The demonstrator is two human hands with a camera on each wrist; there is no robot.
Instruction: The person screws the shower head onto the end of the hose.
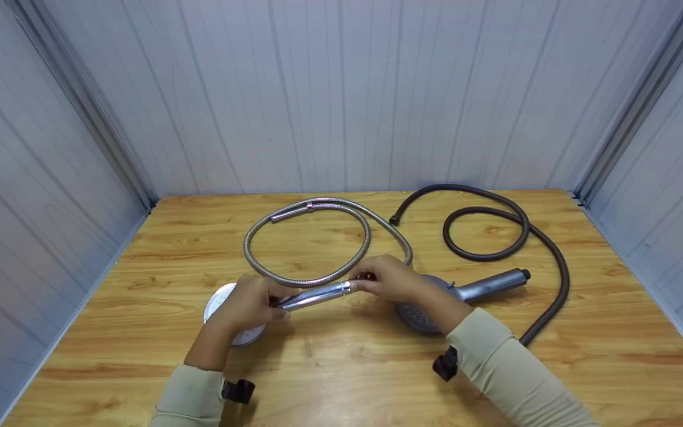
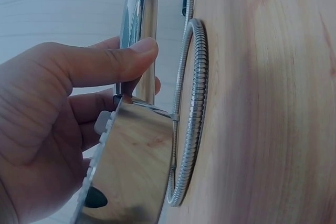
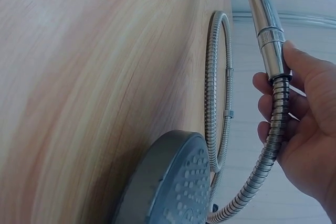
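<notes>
My left hand [image 1: 249, 305] grips a chrome shower head [image 1: 315, 296] by its handle, close to the round head. In the left wrist view the thumb and fingers [image 2: 113, 66] wrap the handle at its neck. At the other end of the handle, my right hand [image 1: 390, 279] holds the metal end fitting [image 3: 273, 59] of a silver shower hose [image 3: 274, 137] against it. Fitting and handle are in line and touching; whether the thread is engaged cannot be seen. The hose hangs from the fitting past the right palm and loops over the table.
A dark grey shower head [image 1: 491, 286] lies on the wooden table [image 1: 329, 379], partly under the right forearm. To the right lies a dark hose [image 1: 564, 276] in a loop. White panelled walls [image 1: 341, 95] stand at the back and both sides.
</notes>
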